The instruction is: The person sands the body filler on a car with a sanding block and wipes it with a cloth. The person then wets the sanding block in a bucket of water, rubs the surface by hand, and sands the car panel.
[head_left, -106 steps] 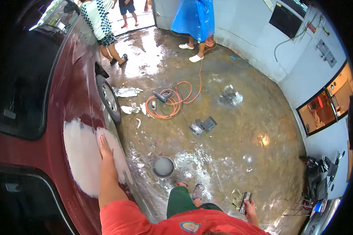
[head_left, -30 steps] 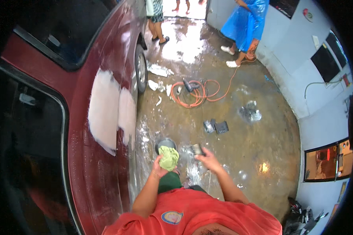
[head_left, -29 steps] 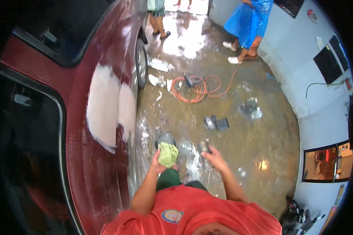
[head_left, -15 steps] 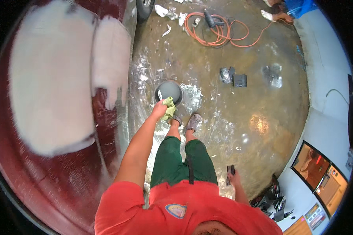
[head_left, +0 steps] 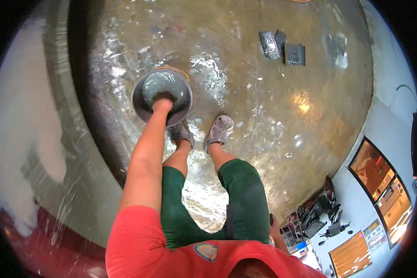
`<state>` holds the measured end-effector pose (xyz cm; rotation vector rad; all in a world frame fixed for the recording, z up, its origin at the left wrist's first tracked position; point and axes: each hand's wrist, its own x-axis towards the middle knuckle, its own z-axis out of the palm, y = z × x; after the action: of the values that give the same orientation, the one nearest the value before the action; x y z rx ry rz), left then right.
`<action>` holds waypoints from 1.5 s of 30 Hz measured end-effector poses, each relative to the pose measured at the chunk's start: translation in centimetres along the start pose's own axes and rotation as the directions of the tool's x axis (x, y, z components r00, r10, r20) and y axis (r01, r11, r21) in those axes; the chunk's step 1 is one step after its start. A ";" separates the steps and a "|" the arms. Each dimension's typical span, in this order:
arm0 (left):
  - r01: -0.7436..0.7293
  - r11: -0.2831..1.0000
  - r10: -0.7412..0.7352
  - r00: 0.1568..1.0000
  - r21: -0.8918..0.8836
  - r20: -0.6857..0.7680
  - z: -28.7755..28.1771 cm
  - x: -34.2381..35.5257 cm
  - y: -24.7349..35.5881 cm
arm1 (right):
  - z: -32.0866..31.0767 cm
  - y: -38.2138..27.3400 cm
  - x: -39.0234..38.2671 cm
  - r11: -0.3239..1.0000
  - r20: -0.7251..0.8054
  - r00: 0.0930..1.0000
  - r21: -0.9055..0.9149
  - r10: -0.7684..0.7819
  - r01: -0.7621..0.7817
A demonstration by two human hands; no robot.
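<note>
**Left Hand Position Relative to Bucket**

The left hand (head_left: 162,103) is lowered into the grey bucket (head_left: 141,107), past the rim and down to the water (head_left: 158,83). The bucket stands on the wet floor (head_left: 245,88), ahead of the person and to the left of the body's midline.

Governing relation: the bucket surrounds the left hand, which enters from the near side of the mouth. The mouth is round, so it presents no long axis; the only lengthwise line is that of the left forearm (head_left: 146,157), running forward and slightly rightward into the opening. The left hand is the nearer of the two; the right hand (head_left: 275,229) is well apart, low beside the right leg of the green shorts (head_left: 245,199).

Left grip: fingers hidden in the bucket. Whether they are spread, together or clamped on something cannot be told.

Right grip: partly covered by the shirt (head_left: 236,252) and shorts. A small dark object (head_left: 271,217) shows at the fingers; closure on it cannot be confirmed.

Surroundings: the left clog (head_left: 181,134) sits at the near edge of the bucket; contact cannot be determined. The right clog (head_left: 220,129) is apart from it. A vehicle panel with a pale patch (head_left: 23,116) lies to the left. Dark flat pieces (head_left: 294,54) lie ahead and to the right.
</note>
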<state>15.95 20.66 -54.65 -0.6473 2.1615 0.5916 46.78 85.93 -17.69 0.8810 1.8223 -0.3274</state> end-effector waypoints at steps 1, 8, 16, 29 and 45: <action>-0.074 0.963 0.066 0.997 0.260 0.041 1.8 1.3 3.5 | -0.1 1.8 0.3 0.997 -0.027 0.998 -0.048 -0.054 0.052; -0.002 0.997 0.003 1.000 0.076 -0.017 -2.1 -4.9 -0.3 | 0.2 -5.9 1.9 0.978 0.011 0.993 -0.170 -0.120 0.120; -0.315 0.944 0.326 0.937 0.100 -0.128 -26.0 -27.9 6.6 | -12.1 -16.1 9.8 0.885 -0.182 0.898 -0.331 -0.401 0.328; -0.084 0.661 0.586 0.677 0.746 -0.444 -63.7 -73.3 10.6 | 6.5 -66.6 -29.6 0.085 -0.061 0.135 0.516 -0.989 0.852; 0.038 0.047 0.583 0.811 0.998 -0.058 -68.1 -84.6 5.5 | 13.3 -75.0 -46.6 0.132 -0.285 0.393 0.638 -0.874 0.758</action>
<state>22.37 5.37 52.77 0.5625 2.4717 -1.0818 12.39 6.72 5.09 0.1138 1.8570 -1.9030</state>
